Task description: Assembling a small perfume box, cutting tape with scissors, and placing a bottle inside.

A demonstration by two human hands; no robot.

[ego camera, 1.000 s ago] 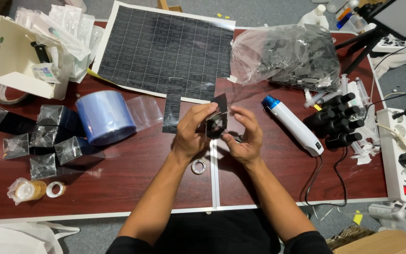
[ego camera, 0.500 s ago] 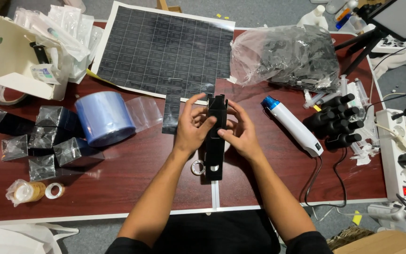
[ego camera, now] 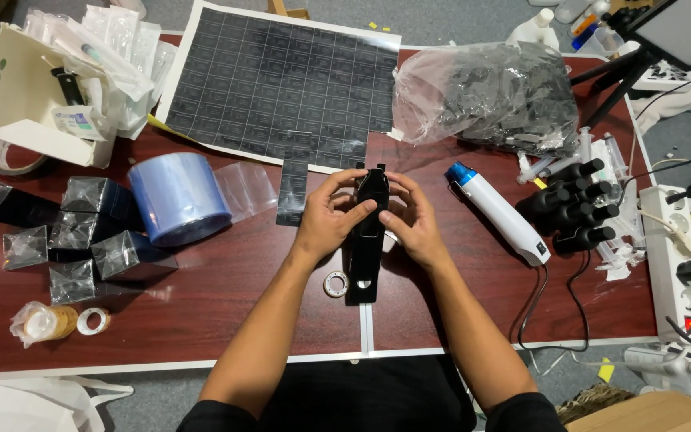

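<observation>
Both hands meet over the middle of the table [ego camera: 201,320], pinching the upper end of a long black flat piece [ego camera: 367,240]. Its long axis runs straight toward the person, the lower end resting on the table just beside a small white ring [ego camera: 335,284]. The left hand [ego camera: 331,216] and the right hand [ego camera: 411,220] each have their grip closed on an opposite edge, fingertips nearly touching across the top, equally near.

1. Strip [ego camera: 365,248], centre: black, matt, card-like.
2. Counter [ego camera: 201,312]: dark red wood-look, smooth, slightly glossy.
3. Roll [ego camera: 179,198], left: bluish clear plastic film, shiny.
4. Bag [ego camera: 485,96], upper right: crinkled clear plastic.
</observation>
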